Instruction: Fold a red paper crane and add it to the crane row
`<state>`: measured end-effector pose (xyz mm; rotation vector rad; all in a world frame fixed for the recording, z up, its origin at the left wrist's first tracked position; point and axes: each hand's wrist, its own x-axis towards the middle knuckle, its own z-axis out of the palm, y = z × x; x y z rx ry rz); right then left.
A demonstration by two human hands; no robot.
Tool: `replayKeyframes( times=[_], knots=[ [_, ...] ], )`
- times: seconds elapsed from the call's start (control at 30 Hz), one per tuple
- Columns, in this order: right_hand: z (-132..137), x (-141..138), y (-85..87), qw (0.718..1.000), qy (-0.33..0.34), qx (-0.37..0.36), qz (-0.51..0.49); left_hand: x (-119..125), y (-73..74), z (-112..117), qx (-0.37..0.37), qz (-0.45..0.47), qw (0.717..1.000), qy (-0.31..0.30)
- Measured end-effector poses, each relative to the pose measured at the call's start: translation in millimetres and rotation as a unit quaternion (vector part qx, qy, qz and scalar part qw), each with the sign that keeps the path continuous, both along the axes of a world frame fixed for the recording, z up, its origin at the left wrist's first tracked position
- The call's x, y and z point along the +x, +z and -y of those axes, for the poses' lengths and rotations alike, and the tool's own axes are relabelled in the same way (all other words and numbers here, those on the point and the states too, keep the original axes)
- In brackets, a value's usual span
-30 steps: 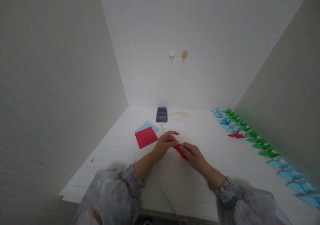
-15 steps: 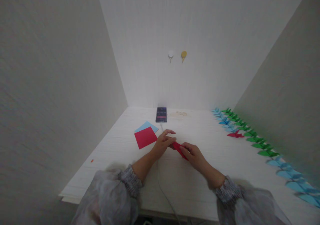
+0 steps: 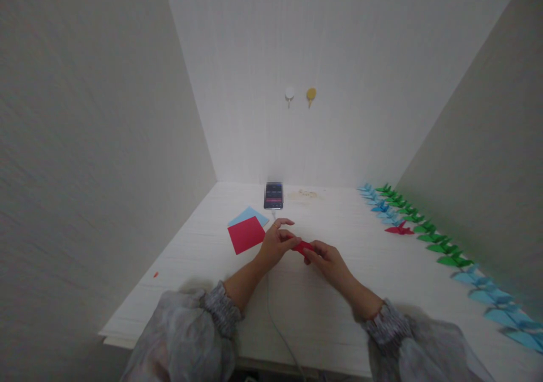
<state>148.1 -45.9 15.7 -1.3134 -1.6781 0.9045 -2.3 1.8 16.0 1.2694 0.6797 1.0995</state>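
A small piece of folded red paper (image 3: 302,247) is held between my two hands above the table. Thumb and fingers of my left hand (image 3: 275,244) pinch its left end, while the index finger sticks out above. My right hand (image 3: 324,257) grips the other end, fingers curled partly behind it. The fingers hide much of the paper, so its exact folds cannot be made out. Left of my left hand lies a flat red sheet (image 3: 246,235), overlapping a light blue sheet (image 3: 249,214).
A phone (image 3: 274,196) with a white cable (image 3: 278,326) lies at the back of the white table (image 3: 190,257). Folded paper cranes in green (image 3: 453,259), blue (image 3: 494,297) and red (image 3: 399,229) line the right side. Two hooks, white (image 3: 289,94) and yellow (image 3: 311,94), hang on the wall.
The folded red paper has turned to lie more level between my hands, and less of it shows. My right fingers have shifted around its end.
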Motion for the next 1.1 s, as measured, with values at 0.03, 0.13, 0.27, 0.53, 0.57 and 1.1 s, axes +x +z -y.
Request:
replayKeyframes(
  times=[0.03,0.13,0.27,0.53,0.57,1.1],
  knots=[
    [0,0,-0.3,1.0,-0.002,0.004,0.001,0,0.1,0,-0.001,0.002,1.0,-0.002],
    [-2,1,-1.2,1.0,-0.014,0.005,-0.017,0,-0.3,1,0.002,0.003,1.0,-0.003],
    [-6,2,-3.8,0.996,-0.037,0.004,-0.081,-1,-0.4,1,0.011,0.012,1.0,-0.01],
    [-1,5,-3.8,0.974,-0.079,0.204,0.065,3,-4.1,0,-0.099,0.055,0.993,-0.022],
    [0,6,-3.2,0.961,-0.061,0.253,0.097,3,-5.9,-1,-0.146,0.045,0.986,-0.069],
    [3,22,8.7,0.887,0.1,0.396,0.217,-5,-7.7,-1,-0.217,0.017,0.964,-0.153]
  ],
)
